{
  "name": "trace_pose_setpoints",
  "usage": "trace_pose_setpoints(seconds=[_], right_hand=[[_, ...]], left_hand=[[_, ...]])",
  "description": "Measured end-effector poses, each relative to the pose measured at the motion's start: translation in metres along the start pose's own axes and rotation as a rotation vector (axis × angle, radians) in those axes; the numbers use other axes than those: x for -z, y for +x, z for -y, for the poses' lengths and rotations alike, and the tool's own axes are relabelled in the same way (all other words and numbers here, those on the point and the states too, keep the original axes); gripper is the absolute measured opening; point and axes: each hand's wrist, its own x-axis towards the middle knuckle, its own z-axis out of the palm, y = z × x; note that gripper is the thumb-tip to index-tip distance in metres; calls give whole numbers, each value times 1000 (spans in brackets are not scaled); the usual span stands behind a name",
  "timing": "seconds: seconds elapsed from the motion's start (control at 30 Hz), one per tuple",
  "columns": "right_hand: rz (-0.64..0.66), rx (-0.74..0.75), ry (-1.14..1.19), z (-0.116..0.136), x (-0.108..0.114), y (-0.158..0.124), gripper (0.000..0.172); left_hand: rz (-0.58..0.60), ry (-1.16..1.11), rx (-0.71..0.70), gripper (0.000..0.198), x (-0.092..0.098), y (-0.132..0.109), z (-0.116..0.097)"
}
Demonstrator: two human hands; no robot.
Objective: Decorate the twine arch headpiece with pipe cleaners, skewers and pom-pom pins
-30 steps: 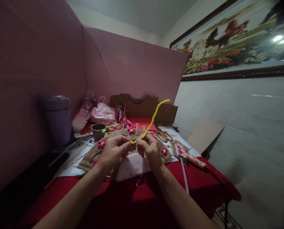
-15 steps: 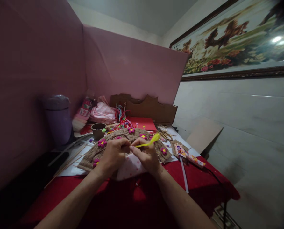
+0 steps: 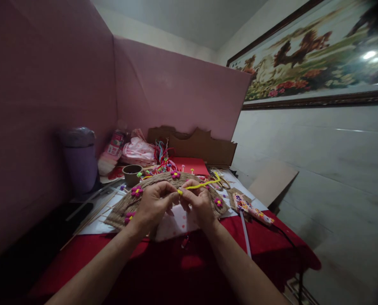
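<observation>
My left hand and my right hand meet over the table, both pinching one end of a yellow pipe cleaner. The free length of the pipe cleaner lies nearly level, pointing right. Under the hands is a twine-wrapped arch set with pink and yellow flowers, and a pale pink dotted piece lies just below my fingers.
A red cloth covers the table. At the back stand a purple lidded jar, a small brown cup, pink bags, coloured strands and brown cardboard. Scissors and a decorated stick lie right. Wooden skewers lie left.
The pipe cleaner's free end has swung down from pointing up and right to lying almost level. Both hands have kept their pinch at nearly the same spot.
</observation>
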Motion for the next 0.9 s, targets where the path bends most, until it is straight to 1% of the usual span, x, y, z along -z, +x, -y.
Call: trace_pose_setpoints(seconds=[0.1, 0.17, 0.2, 0.3, 0.37, 0.43, 0.6, 0.7, 0.83, 0.9], right_hand=[[-7, -8, 14, 0, -1, 0, 19], [-11, -13, 22, 0, -3, 0, 18], [-16, -15, 27, 1, -3, -1, 18], [-27, -16, 33, 1, -4, -1, 17], [-26, -17, 31, 1, -4, -1, 16], [-32, -11, 23, 1, -4, -2, 15], [-45, 43, -39, 4, -6, -4, 14], [-39, 62, -87, 4, -6, -6, 14], [-15, 67, -174, 1, -4, -7, 13], [-10, 63, -178, 0, -4, -8, 13]], left_hand=[[-68, 30, -71, 17, -2, -1, 3], [-87, 59, -121, 16, -2, -2, 5], [-86, 115, -172, 16, -1, -3, 5], [-68, 378, -391, 13, -1, -5, 4], [-68, 473, -468, 15, -1, -6, 3], [-82, 476, -450, 14, -2, -6, 4], [-132, 392, -335, 9, -1, -5, 8], [-164, 421, -314, 9, 0, -3, 9], [-122, 570, -344, 10, 2, -3, 5], [-85, 545, -294, 9, 3, -2, 3]])
